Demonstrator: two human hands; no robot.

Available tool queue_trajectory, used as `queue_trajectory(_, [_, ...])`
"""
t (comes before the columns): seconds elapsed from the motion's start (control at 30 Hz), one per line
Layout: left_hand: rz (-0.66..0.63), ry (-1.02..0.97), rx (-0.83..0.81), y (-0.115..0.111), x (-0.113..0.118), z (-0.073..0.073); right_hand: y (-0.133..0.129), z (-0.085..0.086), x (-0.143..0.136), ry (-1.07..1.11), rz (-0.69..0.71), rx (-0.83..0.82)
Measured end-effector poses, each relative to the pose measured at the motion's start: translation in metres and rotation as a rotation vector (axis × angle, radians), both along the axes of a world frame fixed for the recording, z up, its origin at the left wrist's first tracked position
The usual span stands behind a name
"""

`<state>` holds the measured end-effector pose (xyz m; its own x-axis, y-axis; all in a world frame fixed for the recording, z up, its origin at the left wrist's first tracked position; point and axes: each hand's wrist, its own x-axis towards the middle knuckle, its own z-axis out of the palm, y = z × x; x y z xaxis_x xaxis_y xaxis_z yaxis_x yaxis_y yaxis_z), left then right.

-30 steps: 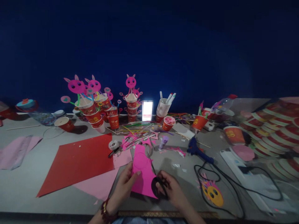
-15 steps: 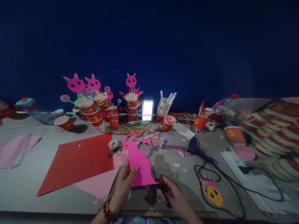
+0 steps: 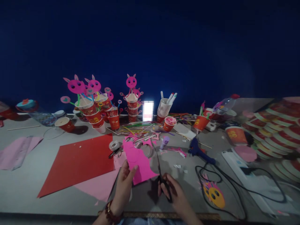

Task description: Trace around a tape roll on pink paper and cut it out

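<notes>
A sheet of bright pink paper [image 3: 142, 168] with a curved cut along its right side is pinched at its left edge by my left hand [image 3: 125, 181], thumb on top. A rounded outline shows on the sheet's upper part. My right hand [image 3: 172, 190] is closed around the handles of a pair of scissors [image 3: 159, 165], whose blades point up and away from me. The blades stand just right of the paper, near its lower right corner; whether they touch it I cannot tell.
Red card [image 3: 79, 165] and pale pink paper [image 3: 98, 186] lie to the left. A tape roll [image 3: 114, 145], paper scraps and a purple glue stick [image 3: 164, 142] lie beyond my hands. On the right are a blue glue gun [image 3: 199, 151], its looped cord, a power strip [image 3: 246, 181] and stacked cups [image 3: 276, 131].
The pink paper has tilted and shifted slightly left in my left hand. My right hand has turned the scissors more upright, and the blades have come away from the sheet's curved edge.
</notes>
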<state>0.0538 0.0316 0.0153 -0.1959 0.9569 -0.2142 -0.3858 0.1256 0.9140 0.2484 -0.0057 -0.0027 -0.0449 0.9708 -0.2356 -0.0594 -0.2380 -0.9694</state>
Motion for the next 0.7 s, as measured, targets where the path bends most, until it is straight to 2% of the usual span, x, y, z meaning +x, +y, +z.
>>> queue_trajectory(0.07, [0.006, -0.04, -0.001, 0.001, 0.0, 0.0, -0.006, -0.005, 0.003, 0.024, -0.012, -0.008])
queue_trajectory(0.13, [0.038, -0.034, 0.002, 0.002, 0.001, 0.0, -0.011, -0.008, 0.005, -0.008, 0.035, -0.019])
queue_trajectory(0.23, [0.121, -0.002, 0.017, 0.003, 0.001, -0.001, -0.013, -0.007, 0.006, -0.076, 0.068, -0.029])
queue_trajectory(0.3, [0.153, -0.019, 0.032, 0.004, 0.002, -0.001, -0.012, -0.005, 0.005, -0.092, 0.038, -0.038])
queue_trajectory(0.37, [0.153, -0.039, 0.043, 0.005, 0.002, 0.0, -0.01, -0.003, 0.003, -0.115, 0.034, -0.035])
queue_trajectory(0.53, [0.148, -0.012, 0.057, 0.004, 0.004, 0.004, -0.007, 0.004, -0.008, -0.118, 0.185, 0.01])
queue_trajectory(0.7, [0.083, -0.073, 0.04, -0.001, 0.01, 0.007, 0.0, 0.009, -0.015, -0.047, 0.191, -0.013])
